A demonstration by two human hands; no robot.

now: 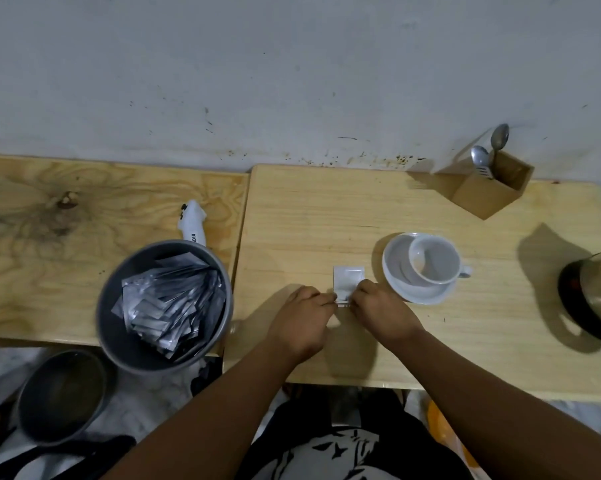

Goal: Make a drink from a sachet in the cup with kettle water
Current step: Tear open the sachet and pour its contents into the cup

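A small silver-white sachet (348,278) is held just above the table, in front of me. My left hand (302,320) pinches its near edge from the left and my right hand (382,311) pinches the same edge from the right. To the right of the sachet an empty white cup (434,259) stands on a white saucer (396,271), handle pointing right. The dark metal kettle (593,294) sits at the right edge of the view, partly cut off.
A grey bucket (119,282) holding several silver sachets stands at the left, with a white object (193,221) behind it. A wooden holder (489,188) with two spoons (500,136) stands at the back right. A dark bowl (63,396) sits on the floor at lower left.
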